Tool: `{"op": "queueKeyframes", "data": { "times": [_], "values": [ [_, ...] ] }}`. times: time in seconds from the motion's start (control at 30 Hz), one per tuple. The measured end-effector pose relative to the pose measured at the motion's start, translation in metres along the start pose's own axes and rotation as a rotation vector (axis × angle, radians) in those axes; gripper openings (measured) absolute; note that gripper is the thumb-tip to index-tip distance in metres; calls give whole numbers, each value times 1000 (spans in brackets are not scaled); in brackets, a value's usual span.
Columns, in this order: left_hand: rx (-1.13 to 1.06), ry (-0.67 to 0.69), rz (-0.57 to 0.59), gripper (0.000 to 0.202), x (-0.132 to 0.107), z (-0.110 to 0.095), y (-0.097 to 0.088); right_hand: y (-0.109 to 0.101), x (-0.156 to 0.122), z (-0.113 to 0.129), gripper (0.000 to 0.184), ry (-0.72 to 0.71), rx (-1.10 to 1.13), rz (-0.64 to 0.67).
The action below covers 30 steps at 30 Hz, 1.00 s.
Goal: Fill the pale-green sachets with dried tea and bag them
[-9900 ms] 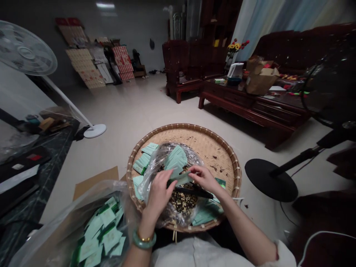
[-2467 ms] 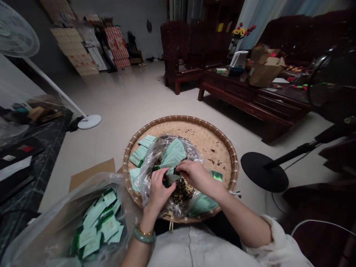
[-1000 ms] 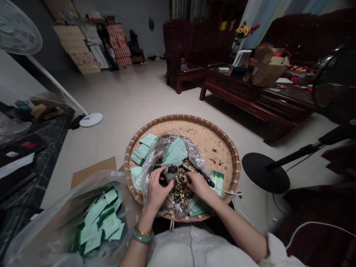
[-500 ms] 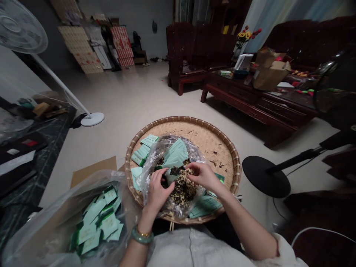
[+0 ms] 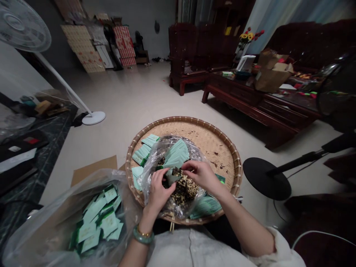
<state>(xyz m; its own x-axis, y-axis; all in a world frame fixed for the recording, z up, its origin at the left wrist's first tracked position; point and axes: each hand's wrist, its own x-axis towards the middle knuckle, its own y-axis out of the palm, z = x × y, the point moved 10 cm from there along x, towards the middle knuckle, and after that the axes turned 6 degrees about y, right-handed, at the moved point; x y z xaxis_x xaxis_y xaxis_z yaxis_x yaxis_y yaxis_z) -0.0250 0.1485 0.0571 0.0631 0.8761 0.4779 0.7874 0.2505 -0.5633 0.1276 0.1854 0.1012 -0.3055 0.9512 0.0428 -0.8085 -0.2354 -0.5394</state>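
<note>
My left hand is closed around a small pale-green paper packet, holding it upright. Dark dried bits show at the packet's open top. Thumb and fingers of my right hand are pinched together at that top, on dried herb mix. Below both hands lies a loose heap of dark and cream dried herb mix in a clear plastic bag. A fanned stack of green packets rests on the heap's far side. Under it all is a round woven bamboo tray.
More packets lie at the tray's left and its near right. To my left, a large clear bag holds several filled packets. A white fan base, a black fan base and a wooden table stand around.
My right hand has moved slightly left, from over the heap to the packet's top. Dark bits now show higher in the packet. My left hand has barely moved.
</note>
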Motion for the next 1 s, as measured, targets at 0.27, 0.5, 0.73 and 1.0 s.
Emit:
{"op": "queueKeyframes", "data": {
  "times": [0.27,0.5,0.73,1.0],
  "values": [
    [20,49,11,44,2,-10,3,4,-2,9,31,-100,-53,14],
    [40,71,33,42,0,-11,6,26,6,29,16,-286,-126,74],
    [-14,23,17,47,-2,-3,2,-10,3,11,15,-142,-53,-108],
    [-37,20,9,52,-3,-4,0,-6,-4,-16,17,-6,111,-112]
  ]
}}
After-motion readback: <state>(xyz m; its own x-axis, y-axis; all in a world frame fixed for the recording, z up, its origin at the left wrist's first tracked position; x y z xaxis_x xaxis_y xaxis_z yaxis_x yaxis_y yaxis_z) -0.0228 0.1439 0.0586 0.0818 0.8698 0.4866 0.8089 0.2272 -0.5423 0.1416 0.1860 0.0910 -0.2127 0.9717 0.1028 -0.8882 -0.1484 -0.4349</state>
